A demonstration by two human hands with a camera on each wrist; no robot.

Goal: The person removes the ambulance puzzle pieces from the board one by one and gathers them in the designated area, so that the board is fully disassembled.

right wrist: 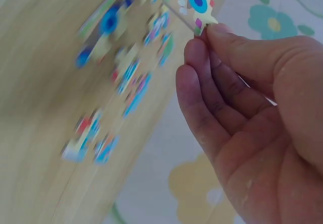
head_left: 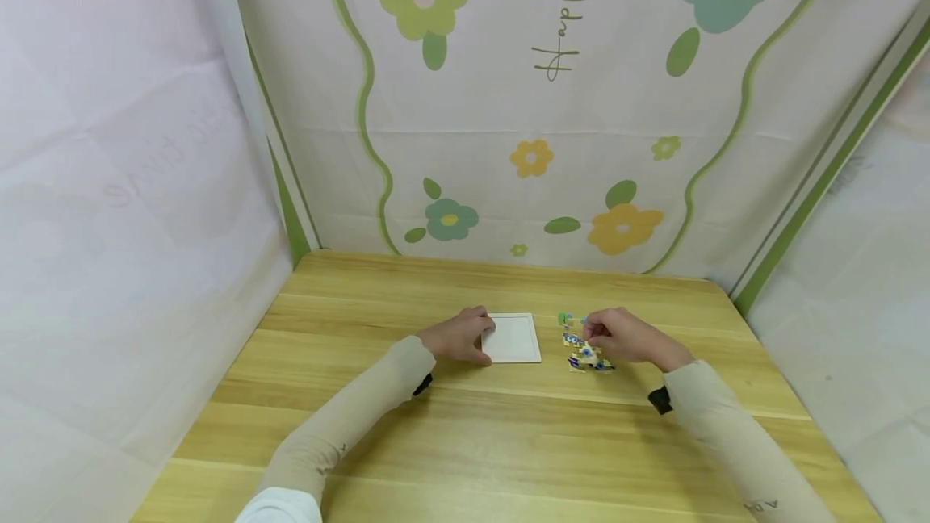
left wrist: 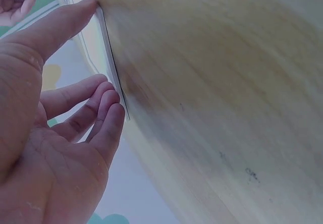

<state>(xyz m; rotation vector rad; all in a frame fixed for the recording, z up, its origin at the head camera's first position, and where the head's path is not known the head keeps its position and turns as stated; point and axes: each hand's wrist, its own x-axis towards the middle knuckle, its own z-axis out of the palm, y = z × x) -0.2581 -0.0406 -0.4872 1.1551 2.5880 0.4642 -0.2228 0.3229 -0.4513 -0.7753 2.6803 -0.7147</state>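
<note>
A white square puzzle frame (head_left: 511, 337) lies flat on the wooden table. My left hand (head_left: 459, 337) rests at its left side, thumb by the near corner and fingertips along the edge, as the left wrist view also shows. My right hand (head_left: 623, 335) is over the loose jigsaw pieces (head_left: 587, 355) to the right of the frame. In the right wrist view, its thumb and fingertips pinch a jigsaw piece (right wrist: 206, 16) with a blue ring and a pink patch. The other pieces (right wrist: 135, 94) look blurred there, lying spread on the tabletop.
The wooden table (head_left: 465, 442) reaches back to a pale curtain (head_left: 472, 103) printed with flowers. Pale fabric hangs on the left (head_left: 131, 224) and right (head_left: 857, 289) too. Black wrist straps (head_left: 659, 400) show under the sleeves.
</note>
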